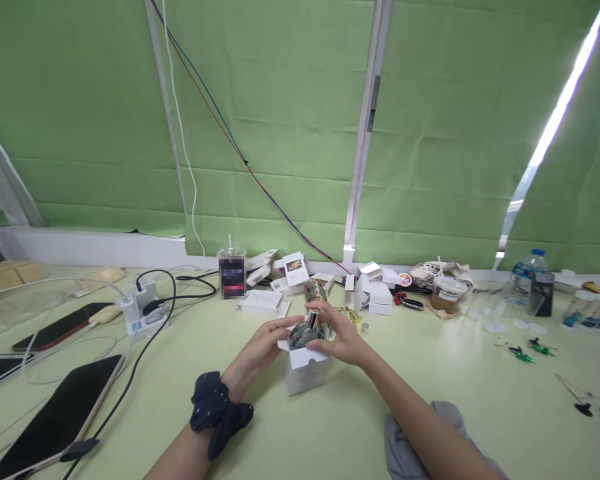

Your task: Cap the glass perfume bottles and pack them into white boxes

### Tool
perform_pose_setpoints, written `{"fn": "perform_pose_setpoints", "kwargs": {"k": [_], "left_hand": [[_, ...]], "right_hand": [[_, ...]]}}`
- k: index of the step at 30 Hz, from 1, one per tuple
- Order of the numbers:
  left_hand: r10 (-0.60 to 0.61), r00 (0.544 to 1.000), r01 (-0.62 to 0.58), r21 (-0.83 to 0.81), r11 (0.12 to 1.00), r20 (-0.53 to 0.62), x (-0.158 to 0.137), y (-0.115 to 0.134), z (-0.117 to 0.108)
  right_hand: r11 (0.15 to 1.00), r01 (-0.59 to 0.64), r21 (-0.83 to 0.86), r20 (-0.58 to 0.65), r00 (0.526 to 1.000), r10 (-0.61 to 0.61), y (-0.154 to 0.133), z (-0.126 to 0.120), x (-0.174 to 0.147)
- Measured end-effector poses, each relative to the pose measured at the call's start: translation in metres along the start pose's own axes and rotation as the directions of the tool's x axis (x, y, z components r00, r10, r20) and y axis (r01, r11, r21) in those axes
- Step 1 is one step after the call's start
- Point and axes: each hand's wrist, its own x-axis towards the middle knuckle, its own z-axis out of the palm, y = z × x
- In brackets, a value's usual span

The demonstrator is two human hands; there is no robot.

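An upright white cardboard box (307, 379) stands on the table before me, its top flaps raised. In its mouth sits a dark, glossy rounded object (303, 335) with a silvery upright part; its lower portion is hidden in the box, and I cannot make out its kind. My right hand (341, 338) curls around the dark object, fingers over its top and thumb along its near side. From the left, my left hand (270, 343) grips the box's upper left edge, its fingertips reaching to the dark object.
Behind lie a gold-coloured object (316, 291), several small white boxes (377, 293) and a cup with a straw (232, 273). Phones (60, 413), cables and a power strip (145, 320) occupy the left. A bottle (527, 270), a lidded tub (447, 295) and small green parts (521, 355) are right.
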Motion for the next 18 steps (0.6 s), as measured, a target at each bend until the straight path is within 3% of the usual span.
{"fn": "perform_pose_setpoints", "kwargs": {"k": [6,13,18], "left_hand": [[0.077,0.996,-0.079,-0.058,0.995,-0.043,-0.008,-0.011,0.013],[0.090,0.981,-0.092,-0.006,0.996,-0.172,-0.019,-0.037,0.021],[0.196,0.965,-0.186,0.072,0.980,-0.175,-0.019,-0.041,0.020]], "right_hand": [[0.994,0.042,-0.102,-0.020,0.999,-0.045,0.003,0.007,-0.002],[0.995,0.059,-0.075,-0.028,0.998,-0.061,0.002,0.017,-0.004],[0.991,0.103,-0.082,-0.059,0.992,-0.108,0.001,0.016,-0.004]]}}
